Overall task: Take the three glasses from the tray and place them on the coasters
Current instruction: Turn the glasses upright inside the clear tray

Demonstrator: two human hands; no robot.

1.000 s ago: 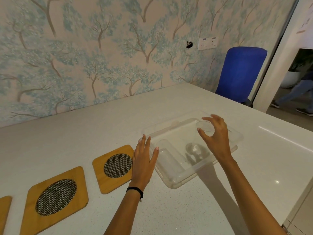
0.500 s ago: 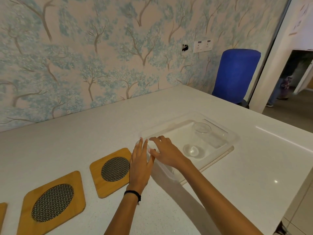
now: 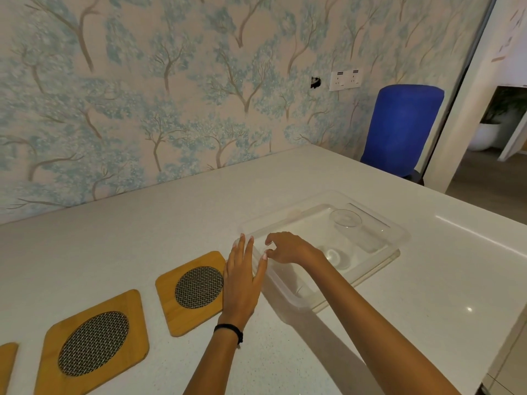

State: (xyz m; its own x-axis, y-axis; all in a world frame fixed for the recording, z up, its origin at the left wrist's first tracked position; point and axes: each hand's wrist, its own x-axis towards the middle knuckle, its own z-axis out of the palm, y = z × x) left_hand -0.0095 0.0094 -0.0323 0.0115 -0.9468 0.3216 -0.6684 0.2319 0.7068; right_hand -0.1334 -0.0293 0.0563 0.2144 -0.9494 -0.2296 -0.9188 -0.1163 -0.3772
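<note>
Left hand [image 3: 241, 283] lying flat, fingers spread, against tray [image 3: 399, 238]; right hand [image 3: 291, 249] curling inside it (grip hidden, cannot tell).

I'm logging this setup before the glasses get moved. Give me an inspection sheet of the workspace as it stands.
Surface: white speckled counter, no spills seen.
Job's things: clear tray holding an upright glass and another glass; a third is not clearly visible. Nearest coaster, middle coaster and a third at the left edge, all bare.
Clutter: nothing seen.
Hands: left hand flat against the tray's near corner; right hand inside the tray, fingers curled.
Cables: nothing seen.
Surroundings: blue chair, wall sockets.
</note>
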